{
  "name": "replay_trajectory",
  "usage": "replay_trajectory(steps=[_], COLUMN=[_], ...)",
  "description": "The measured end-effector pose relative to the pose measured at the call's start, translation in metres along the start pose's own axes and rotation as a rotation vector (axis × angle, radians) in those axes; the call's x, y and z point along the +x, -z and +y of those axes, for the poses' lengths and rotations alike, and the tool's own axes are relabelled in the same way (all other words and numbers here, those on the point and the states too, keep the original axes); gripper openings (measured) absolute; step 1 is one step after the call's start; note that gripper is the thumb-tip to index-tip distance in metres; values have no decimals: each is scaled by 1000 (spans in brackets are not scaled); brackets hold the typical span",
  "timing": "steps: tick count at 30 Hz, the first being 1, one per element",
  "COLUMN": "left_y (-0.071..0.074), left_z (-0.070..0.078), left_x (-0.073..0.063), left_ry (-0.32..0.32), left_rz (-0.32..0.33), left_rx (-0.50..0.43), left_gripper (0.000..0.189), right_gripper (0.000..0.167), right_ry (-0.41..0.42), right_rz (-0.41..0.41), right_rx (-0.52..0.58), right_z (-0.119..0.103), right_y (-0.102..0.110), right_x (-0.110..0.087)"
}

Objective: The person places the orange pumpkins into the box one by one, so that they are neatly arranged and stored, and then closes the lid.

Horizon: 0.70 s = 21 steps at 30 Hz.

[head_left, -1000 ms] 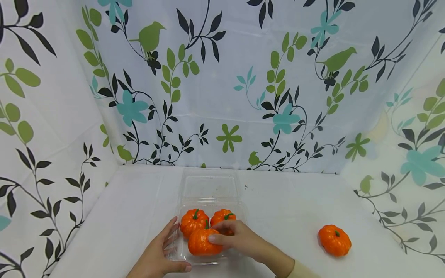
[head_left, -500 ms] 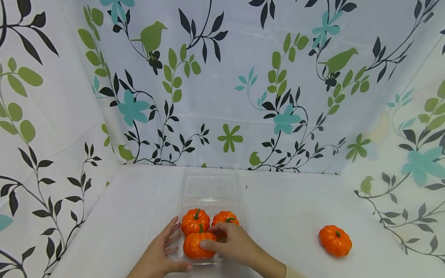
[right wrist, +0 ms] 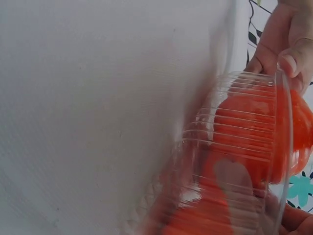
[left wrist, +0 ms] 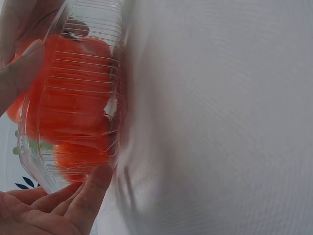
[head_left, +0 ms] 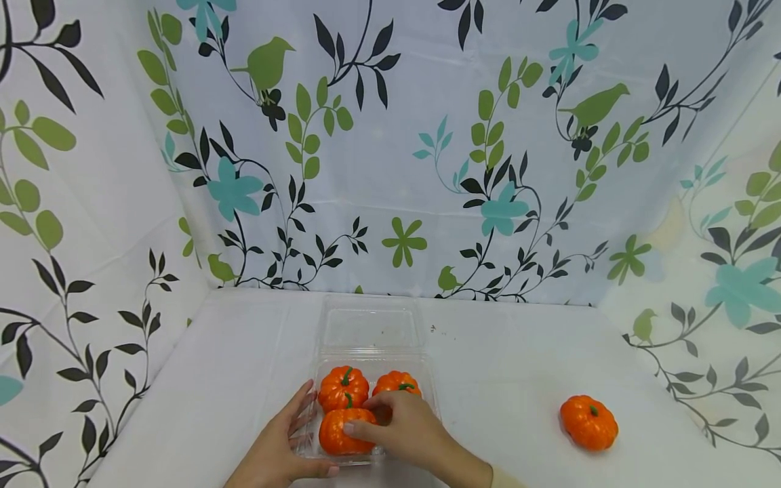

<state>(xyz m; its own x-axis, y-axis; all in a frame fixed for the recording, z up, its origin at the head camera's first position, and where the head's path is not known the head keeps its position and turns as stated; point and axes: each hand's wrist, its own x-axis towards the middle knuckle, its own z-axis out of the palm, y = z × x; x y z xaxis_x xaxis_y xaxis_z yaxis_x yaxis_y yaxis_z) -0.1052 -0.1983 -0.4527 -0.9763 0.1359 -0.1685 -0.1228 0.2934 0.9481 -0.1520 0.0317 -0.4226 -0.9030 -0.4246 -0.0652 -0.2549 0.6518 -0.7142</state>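
Note:
A clear plastic clamshell container point(head_left: 427, 379) stands with its lid laid back, several small orange toy pumpkins inside. My right hand point(head_left: 407, 425) holds the front pumpkin point(head_left: 343, 434) at the container's near left, its thumb on the near side and its fingers behind. Two more pumpkins sit behind, one at the back left point(head_left: 342, 388) and one at the back right point(head_left: 395, 381), partly covered by the right hand. My left hand point(head_left: 281, 444) holds the container's near left corner, fingers along the left wall. In the left wrist view, the left thumb point(left wrist: 93, 196) presses the ribbed wall.
A lone orange pumpkin point(head_left: 588, 423) rests on the white table point(head_left: 500, 379) far to the right. The open lid point(head_left: 369, 327) lies flat behind the container. A leaf-and-bird patterned curtain point(head_left: 415, 149) closes off the back and both sides.
The right hand has moved the front pumpkin left and slightly nearer, into the container's near left part. The left hand has stayed at the corner.

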Motion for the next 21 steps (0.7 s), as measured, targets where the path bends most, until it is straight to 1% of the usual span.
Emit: replay_trajectory(steps=[6, 12, 18, 21], left_y=[-1, -1, 0, -1], left_z=[1, 2, 2, 2], left_x=[0, 1, 0, 1], left_ry=[26, 29, 20, 27], left_rz=[23, 17, 10, 20], left_rx=[5, 16, 18, 25], left_gripper=[129, 127, 126, 127], right_gripper=[59, 63, 51, 51], right_ry=[9, 20, 35, 39], right_rz=[41, 67, 87, 91], right_rx=[-46, -36, -17, -15], right_z=[-1, -3, -5, -5], right_y=[-7, -10, -14, -15], right_x=[2, 3, 4, 4])
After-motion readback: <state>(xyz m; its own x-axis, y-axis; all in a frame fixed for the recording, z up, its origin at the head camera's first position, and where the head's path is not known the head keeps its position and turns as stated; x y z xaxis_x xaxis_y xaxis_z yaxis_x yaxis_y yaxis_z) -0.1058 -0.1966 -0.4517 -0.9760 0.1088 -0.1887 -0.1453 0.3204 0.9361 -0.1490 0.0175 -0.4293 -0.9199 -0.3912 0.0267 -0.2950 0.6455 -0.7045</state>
